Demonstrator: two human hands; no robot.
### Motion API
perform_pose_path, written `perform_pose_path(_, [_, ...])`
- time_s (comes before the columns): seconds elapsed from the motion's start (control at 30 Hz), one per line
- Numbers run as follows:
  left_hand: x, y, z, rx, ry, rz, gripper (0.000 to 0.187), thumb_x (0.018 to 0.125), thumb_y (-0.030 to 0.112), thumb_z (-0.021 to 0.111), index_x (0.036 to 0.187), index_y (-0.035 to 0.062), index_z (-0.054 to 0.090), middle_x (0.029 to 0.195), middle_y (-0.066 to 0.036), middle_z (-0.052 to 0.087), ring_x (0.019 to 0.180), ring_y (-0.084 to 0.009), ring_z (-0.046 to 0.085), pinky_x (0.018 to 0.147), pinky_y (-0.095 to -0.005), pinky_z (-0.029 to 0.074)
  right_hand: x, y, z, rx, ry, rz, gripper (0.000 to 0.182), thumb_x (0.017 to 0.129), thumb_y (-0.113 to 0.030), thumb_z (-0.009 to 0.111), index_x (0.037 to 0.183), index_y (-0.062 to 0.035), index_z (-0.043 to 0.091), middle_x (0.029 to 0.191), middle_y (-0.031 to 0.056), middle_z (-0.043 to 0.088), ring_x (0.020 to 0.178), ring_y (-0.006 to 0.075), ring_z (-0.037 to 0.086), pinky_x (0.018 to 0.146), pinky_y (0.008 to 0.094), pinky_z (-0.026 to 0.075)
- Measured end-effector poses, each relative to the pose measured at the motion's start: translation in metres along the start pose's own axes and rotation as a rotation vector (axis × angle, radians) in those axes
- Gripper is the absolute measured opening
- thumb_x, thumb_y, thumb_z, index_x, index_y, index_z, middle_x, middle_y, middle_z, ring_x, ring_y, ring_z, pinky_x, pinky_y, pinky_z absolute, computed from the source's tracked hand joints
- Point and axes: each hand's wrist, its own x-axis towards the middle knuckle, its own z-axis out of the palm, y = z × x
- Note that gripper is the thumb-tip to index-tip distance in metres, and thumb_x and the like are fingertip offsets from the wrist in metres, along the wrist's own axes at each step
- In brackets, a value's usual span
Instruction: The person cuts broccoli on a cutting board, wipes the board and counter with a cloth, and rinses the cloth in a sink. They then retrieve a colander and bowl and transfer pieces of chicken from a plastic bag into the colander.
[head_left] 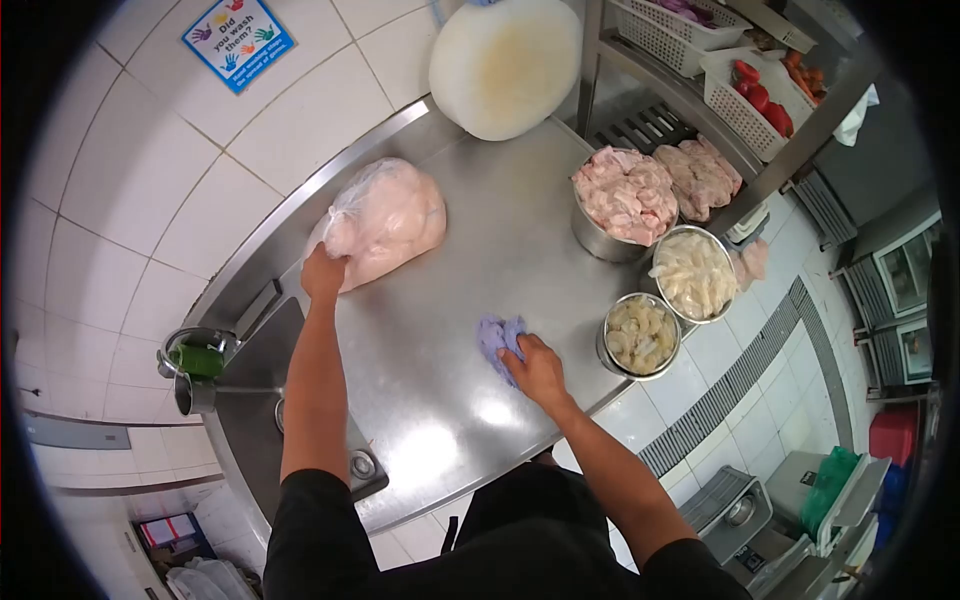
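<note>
On the steel counter [450, 260], a clear plastic bag [395, 215] of pale pink raw meat lies with its gathered neck toward the left. My left hand [325, 272] grips the bag near that neck, and some of its fingers are hidden behind the plastic. Crumpled under my right hand [537, 368] is a purple cloth [494, 338], pressed against the counter with my fingers closed on it. Metal containers stand to the right of the cloth, the nearest being a pot of pale, greyish raw pieces [641, 334].
Raw meat pieces fill a larger pot [603, 238]; a bowl of pale strips [693, 273] stands beside it. A round white board [505, 70] leans at the back wall. A sink [255, 400] is at left. Shelf baskets [735, 100] hold red peppers. Drain grating crosses the floor.
</note>
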Motion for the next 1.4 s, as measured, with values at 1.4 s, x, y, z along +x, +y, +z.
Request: perform_pose_path(1.4, [-0.375,0.286,-0.033,-1.818,-0.294,0.174,0.046,0.101,0.028,0.033,0.133,-0.0019,0.051,0.129,-0.015,0.059,0.115,-0.0305,0.061,0.102,-0.0402,0.048,-0.550,0.386,-0.265,0.251,0.544,0.920,0.035,0.092,-0.031,0.059,0.093,0.0018,0.070,0.080,0.0093,0.068,0.077,0.0182,0.065,0.067,0.0316,0.050])
